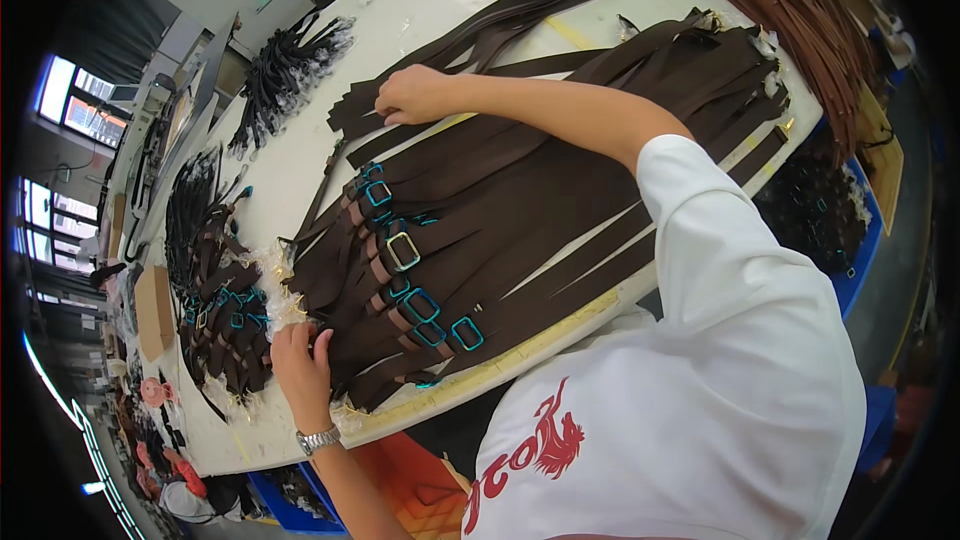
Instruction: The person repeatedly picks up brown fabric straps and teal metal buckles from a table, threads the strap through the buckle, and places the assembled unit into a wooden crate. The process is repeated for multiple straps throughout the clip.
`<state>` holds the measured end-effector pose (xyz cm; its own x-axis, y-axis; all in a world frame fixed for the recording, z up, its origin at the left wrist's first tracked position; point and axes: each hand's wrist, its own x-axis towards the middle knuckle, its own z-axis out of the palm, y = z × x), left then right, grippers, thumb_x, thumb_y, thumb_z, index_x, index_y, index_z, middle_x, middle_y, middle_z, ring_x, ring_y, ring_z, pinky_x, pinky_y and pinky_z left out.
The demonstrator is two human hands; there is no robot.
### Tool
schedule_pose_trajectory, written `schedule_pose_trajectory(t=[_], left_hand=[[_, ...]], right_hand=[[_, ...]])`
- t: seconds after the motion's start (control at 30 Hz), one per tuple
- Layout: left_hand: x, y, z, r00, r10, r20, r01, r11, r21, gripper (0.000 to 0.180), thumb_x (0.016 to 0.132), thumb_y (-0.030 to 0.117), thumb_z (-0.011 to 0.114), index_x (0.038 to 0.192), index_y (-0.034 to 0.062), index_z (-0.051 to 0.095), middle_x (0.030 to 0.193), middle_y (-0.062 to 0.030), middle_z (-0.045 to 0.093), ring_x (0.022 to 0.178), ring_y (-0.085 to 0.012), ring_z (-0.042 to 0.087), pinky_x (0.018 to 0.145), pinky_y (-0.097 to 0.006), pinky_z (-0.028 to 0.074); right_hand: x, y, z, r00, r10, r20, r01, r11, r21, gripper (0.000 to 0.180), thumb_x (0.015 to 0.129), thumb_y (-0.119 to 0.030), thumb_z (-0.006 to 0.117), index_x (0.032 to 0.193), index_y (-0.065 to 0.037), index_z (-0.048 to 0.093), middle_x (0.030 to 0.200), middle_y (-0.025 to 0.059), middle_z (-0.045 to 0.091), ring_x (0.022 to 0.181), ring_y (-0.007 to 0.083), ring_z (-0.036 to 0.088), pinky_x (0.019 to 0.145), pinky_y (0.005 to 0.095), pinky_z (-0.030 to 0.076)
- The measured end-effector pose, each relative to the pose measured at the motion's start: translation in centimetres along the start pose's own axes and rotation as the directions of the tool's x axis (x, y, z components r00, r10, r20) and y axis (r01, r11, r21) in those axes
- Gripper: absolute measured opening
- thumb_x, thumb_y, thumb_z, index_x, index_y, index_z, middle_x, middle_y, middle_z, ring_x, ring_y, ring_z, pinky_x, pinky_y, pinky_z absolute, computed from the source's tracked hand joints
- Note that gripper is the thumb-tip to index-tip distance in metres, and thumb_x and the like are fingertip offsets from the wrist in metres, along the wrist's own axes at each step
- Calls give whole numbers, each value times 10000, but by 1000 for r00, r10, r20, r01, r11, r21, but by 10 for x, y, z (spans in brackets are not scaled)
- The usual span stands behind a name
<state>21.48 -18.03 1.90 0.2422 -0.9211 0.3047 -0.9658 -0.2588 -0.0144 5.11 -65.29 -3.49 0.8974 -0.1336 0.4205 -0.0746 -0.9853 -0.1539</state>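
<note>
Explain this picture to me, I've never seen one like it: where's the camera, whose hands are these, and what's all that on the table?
The camera sits on a person's head and looks down through a very wide lens, so straight edges bend near the rim. The two bare hands belong to that person, who wears a white shirt. On the pale table lies a big spread of dark brown straps, many with blue-wrapped buckles. The left hand, with a wristwatch, rests on the strap ends near the table edge. The right hand presses on the far ends of the straps. Neither hand lifts anything. Another heap of straps lies to the left.
</note>
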Motion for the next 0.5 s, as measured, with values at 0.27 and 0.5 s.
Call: schedule_pose_trajectory(t=[0.27, 0.5], left_hand=[[-36, 20, -20, 972, -52, -228, 30, 995, -100, 145, 952, 30, 738, 1086, 0, 691, 1145, -153, 712, 1058, -363, 665, 938, -460, 524], [15, 87, -39, 916, -401, -20, 127, 337, -933, 284, 1040, 81, 703, 1304, -21, 691, 897, -51, 690, 661, -61, 590, 571, -205, 464]], right_hand=[[33, -25, 53, 998, -40, -44, 39, 999, -26, 310, 971, -411, 740, 1006, -104, 761, 916, 146, 776, 929, 337, 772, 790, 480, 595], [5, -166, -93, 980, -188, 66, 75, 654, 753, 213, 1049, -198, 683, 945, -18, 639, 688, 49, 698, 583, 172, 675, 589, 341, 517]])
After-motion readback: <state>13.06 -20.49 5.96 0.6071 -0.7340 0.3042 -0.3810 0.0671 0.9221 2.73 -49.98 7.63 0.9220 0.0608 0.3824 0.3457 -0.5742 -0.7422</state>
